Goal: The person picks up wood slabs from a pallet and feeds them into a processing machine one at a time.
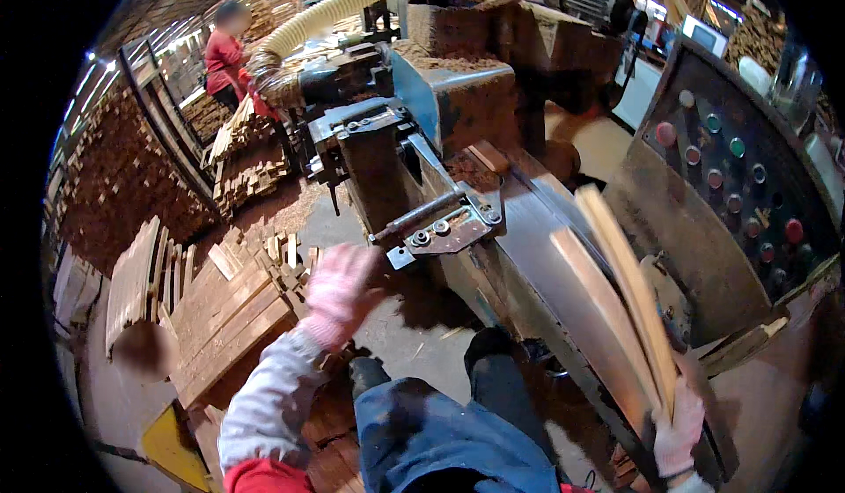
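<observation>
Head view: stacked boards (pixel 231 321) low at left. Next, the left hand (pixel 341 290), pink-gloved, fingers loosely spread (just beside a metal bracket (pixel 451 234); contact unclear). Farther right, over a long metal bed (pixel 530 223), two wooden strips (pixel 629 282) slant, near ends gripped by the gloved right hand (pixel 679 431). Control panel (pixel 735 154), dark, round buttons, far right.
</observation>
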A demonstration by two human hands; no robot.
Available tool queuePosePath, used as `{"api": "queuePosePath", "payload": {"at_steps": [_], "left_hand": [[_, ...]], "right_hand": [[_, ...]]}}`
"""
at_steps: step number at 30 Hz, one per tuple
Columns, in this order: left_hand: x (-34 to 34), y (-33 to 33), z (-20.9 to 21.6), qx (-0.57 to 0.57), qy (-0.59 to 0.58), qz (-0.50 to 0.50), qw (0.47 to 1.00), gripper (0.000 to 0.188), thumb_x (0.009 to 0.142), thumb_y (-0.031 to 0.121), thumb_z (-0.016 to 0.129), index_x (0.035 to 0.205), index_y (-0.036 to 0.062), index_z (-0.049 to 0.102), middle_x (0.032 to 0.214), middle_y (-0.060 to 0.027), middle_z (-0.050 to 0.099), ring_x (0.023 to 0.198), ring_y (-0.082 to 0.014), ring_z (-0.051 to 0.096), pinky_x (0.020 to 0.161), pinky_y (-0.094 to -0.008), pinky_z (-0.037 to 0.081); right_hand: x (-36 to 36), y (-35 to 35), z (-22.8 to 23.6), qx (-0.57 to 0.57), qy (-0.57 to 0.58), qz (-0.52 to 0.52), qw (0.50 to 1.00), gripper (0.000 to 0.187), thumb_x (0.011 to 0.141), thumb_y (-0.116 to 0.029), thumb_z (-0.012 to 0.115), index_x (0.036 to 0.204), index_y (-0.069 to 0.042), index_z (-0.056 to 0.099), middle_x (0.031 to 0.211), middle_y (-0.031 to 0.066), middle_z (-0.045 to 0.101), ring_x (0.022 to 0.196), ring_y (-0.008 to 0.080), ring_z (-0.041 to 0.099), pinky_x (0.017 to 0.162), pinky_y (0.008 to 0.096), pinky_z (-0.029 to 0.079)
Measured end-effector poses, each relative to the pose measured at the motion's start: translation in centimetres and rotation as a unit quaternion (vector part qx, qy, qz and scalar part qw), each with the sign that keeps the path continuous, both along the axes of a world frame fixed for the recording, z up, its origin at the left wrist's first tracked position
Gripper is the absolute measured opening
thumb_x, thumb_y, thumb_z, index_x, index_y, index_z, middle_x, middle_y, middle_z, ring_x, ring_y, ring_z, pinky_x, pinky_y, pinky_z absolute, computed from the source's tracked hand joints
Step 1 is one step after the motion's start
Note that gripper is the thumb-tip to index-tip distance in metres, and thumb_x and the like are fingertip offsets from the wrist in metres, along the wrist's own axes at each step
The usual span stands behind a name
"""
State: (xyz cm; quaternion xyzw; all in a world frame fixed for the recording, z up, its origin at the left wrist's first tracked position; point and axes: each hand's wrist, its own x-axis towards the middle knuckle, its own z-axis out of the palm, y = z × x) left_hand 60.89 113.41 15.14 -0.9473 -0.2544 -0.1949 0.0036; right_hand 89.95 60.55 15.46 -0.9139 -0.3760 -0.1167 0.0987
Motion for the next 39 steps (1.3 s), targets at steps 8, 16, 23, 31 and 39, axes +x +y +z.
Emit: {"api": "queuePosePath", "payload": {"at_steps": [8,16,23,31,39], "left_hand": [[-23.7,2.8,-5.1,-0.096,0.23,0.496,0.832,0.092,0.082,0.04,0.074,0.156,0.008,0.03,0.158,-0.0183,0.034,0.145,-0.0384,0.033,0.119,-0.0502,0.024],[-30.6,5.5,-12.4,-0.092,0.273,0.575,0.766,0.073,0.092,0.026,0.056,0.158,0.0139,0.027,0.162,-0.0139,0.031,0.146,-0.0339,0.033,0.121,-0.05,0.023],[-35.4,8.2,-18.4,0.084,0.214,0.515,0.826,0.039,0.092,0.009,0.056,0.13,0.0149,0.057,0.108,-0.0103,0.061,0.094,-0.0269,0.063,0.082,-0.0412,0.051],[-33.7,6.4,-15.2,0.044,0.203,0.493,0.845,0.074,0.076,0.016,0.071,0.145,0.014,0.046,0.118,-0.0112,0.057,0.113,-0.0308,0.056,0.101,-0.042,0.044],[-26.5,-0.2,-1.3,0.104,0.137,0.325,0.93,0.053,0.078,0.015,0.06,0.131,0.0095,0.056,0.097,-0.0118,0.066,0.095,-0.0315,0.064,0.089,-0.0447,0.048]], "right_hand": [[7.8,22.0,-2.0,0.234,-0.059,0.176,0.954,0.072,0.086,-0.013,0.068,0.152,-0.003,0.04,0.137,0.021,0.056,0.12,0.0411,0.052,0.107,0.0491,0.037],[7.4,33.6,-1.3,0.272,-0.011,0.232,0.934,0.072,0.084,-0.005,0.066,0.152,-0.004,0.04,0.133,0.0208,0.057,0.121,0.0375,0.053,0.107,0.0463,0.039],[1.7,9.9,2.7,-0.015,0.097,0.101,0.99,0.053,0.091,-0.018,0.067,0.14,-0.002,0.054,0.127,0.0243,0.062,0.116,0.0408,0.058,0.098,0.0466,0.045],[2.5,4.8,0.9,-0.056,-0.1,0.201,0.973,0.053,0.086,-0.01,0.069,0.138,-0.006,0.058,0.14,0.018,0.056,0.124,0.0394,0.055,0.105,0.0506,0.043],[6.7,28.3,3.5,0.083,-0.044,0.372,0.924,0.023,0.073,-0.006,0.065,0.096,-0.005,0.062,0.092,0.0149,0.06,0.087,0.0391,0.059,0.074,0.047,0.046]]}}
